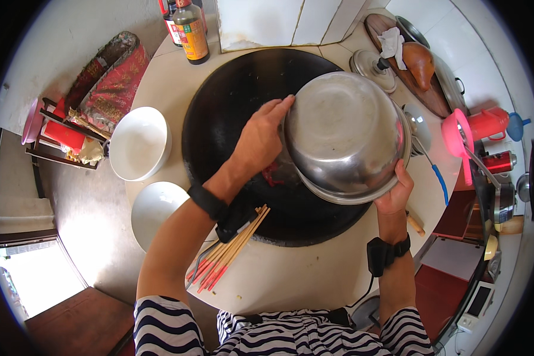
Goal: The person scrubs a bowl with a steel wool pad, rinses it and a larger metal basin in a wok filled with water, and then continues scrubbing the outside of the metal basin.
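A stainless steel bowl [345,129] is tipped over the right part of a black wok [222,111], its base turned towards me. My right hand [396,191] grips its lower right rim. My left hand [262,133] is at the bowl's left edge, fingertips against it; whether it grips the bowl is hidden. A small red piece of what looks like meat [273,174] lies in the wok below my left wrist. Several wooden chopsticks with red ends [231,251] lean over the wok's near edge, partly under my left forearm.
Two white bowls [138,144] stand left of the wok. Sauce bottles [192,38] are at the back left. At the right lie a pot lid [371,69], a blue-handled ladle [438,180] and a wooden handle [414,224]. A wooden board [434,98] holds a brown gourd-shaped object [418,64].
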### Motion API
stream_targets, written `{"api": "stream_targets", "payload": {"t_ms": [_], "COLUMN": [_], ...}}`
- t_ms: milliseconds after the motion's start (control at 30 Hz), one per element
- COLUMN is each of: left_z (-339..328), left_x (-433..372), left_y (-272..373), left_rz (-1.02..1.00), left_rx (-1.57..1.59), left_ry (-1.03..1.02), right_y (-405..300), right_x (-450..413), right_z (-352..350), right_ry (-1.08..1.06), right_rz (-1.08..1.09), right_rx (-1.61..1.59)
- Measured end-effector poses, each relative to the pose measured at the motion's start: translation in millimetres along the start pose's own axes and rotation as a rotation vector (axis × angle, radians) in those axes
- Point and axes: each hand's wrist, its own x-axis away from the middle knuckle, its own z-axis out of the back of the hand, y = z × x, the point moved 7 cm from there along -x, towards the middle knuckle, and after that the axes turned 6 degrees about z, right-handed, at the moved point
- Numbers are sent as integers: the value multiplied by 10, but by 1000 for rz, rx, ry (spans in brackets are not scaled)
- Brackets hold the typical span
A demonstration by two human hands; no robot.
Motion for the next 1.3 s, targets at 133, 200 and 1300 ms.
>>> {"api": "stream_targets", "payload": {"t_ms": [133, 200, 1300], "left_z": [149, 195, 628], "left_x": [215, 316, 1077], "left_y": [518, 633, 1142], "left_rz": [-87, -89, 33], "left_rx": [51, 0, 391], "left_ry": [-24, -26, 59], "right_y": [-157, -202, -464], "right_x": [60, 100, 869], "right_z": [186, 152, -771], "right_ry": [54, 48, -57], "right_rz": [78, 88, 166], "right_rx": [-3, -21, 332]}}
